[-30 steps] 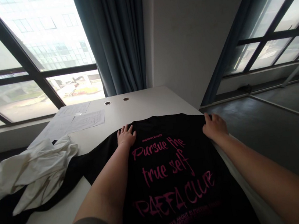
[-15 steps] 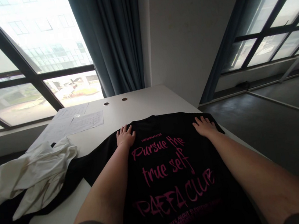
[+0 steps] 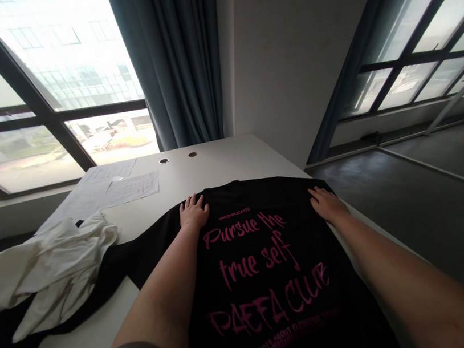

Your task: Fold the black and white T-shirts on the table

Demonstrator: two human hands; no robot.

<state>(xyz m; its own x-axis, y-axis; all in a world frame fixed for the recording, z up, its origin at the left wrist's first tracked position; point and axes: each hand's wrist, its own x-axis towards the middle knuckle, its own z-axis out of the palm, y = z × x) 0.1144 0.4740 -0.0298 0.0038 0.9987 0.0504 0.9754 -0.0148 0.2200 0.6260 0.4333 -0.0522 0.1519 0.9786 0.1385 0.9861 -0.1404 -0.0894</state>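
A black shirt (image 3: 269, 284) with pink lettering lies back side up on the white table (image 3: 222, 164), its collar edge away from me. My left hand (image 3: 194, 211) rests flat on its left shoulder, fingers spread, holding nothing. At the right shoulder, beside the table's right edge, my right hand (image 3: 328, 204) has its fingers drawn together on the black cloth. Some of those fingers are hidden. One long black sleeve (image 3: 117, 262) stretches out to the left, partly under a crumpled white cloth (image 3: 58, 262). The right sleeve is mostly out of sight.
Sheets of paper (image 3: 130, 188) lie at the table's far left, near two round cable holes (image 3: 164, 161). Windows and a blue curtain (image 3: 181, 60) stand behind. Past the table's right edge is grey floor (image 3: 381, 187) with a white frame (image 3: 447, 109).
My right hand has shifted slightly right towards the shirt's shoulder edge, and its fingers have gone from spread to drawn together. My left hand stays in place.
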